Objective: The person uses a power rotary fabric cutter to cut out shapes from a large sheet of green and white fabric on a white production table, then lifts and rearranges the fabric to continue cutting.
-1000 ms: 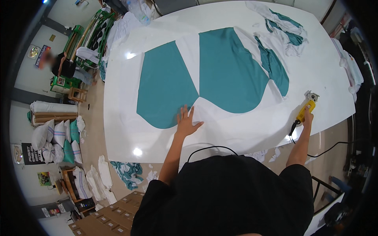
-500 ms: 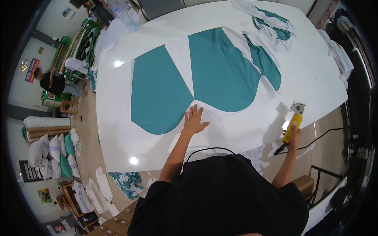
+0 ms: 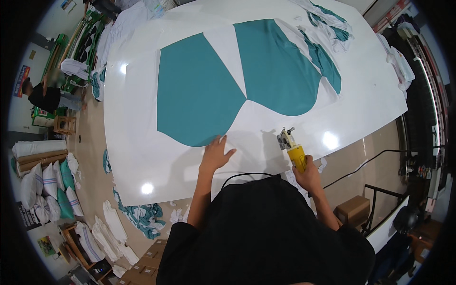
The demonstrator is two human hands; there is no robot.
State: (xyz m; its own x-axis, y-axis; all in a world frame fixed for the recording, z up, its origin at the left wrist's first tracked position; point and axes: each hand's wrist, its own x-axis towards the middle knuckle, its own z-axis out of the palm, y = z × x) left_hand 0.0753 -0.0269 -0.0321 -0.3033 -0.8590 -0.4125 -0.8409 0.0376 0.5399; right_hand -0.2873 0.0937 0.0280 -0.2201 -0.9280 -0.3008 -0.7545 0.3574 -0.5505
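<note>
A large piece of teal fabric (image 3: 199, 95) printed on white lies flat on the table, its curved lower edges facing me. Against the near edge of its left lobe, my left hand (image 3: 215, 155) rests with the fingers stretched out and the thumb apart. My right hand (image 3: 308, 175) grips a yellow electric rotary cloth cutter (image 3: 296, 156) by its body. The cutter's metal head (image 3: 285, 139) points away from me over the near part of the table, apart from the teal shape. Crumpled teal-and-white fabric (image 3: 319, 53) adjoins the right lobe.
The white table (image 3: 133, 166) has a bunched scrap pile (image 3: 335, 23) at its far right. A black cable (image 3: 365, 161) runs from the right. Fabric scraps (image 3: 142, 218) and a cardboard box (image 3: 352, 210) are on the floor. Another person (image 3: 45, 97) stands far left.
My right hand has brought the cutter leftward from the table's right edge to over the near side. My left hand has shifted left along the teal edge. The view has shifted too.
</note>
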